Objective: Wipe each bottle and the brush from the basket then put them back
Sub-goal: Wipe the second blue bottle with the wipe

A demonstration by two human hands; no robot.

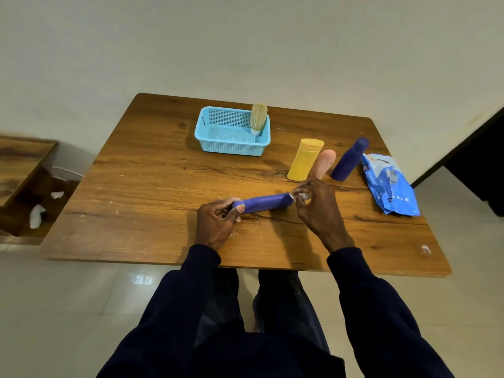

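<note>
Left hand [215,219] gripping purple bottle [264,203] held sideways, right hand [313,203] pinching white wipe [296,194] against its end, brush [258,118] upright in blue basket [231,143]

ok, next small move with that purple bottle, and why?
Probably draw the right hand and its white wipe along the purple bottle toward the left hand: the wipe sits only at the bottle's right end, the left hand grips the other.

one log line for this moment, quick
step: wipe bottle | left hand: grips purple bottle | right hand: pinches wipe at its other end | basket: holds brush | outside: yellow bottle, pink bottle, dark blue bottle
</note>
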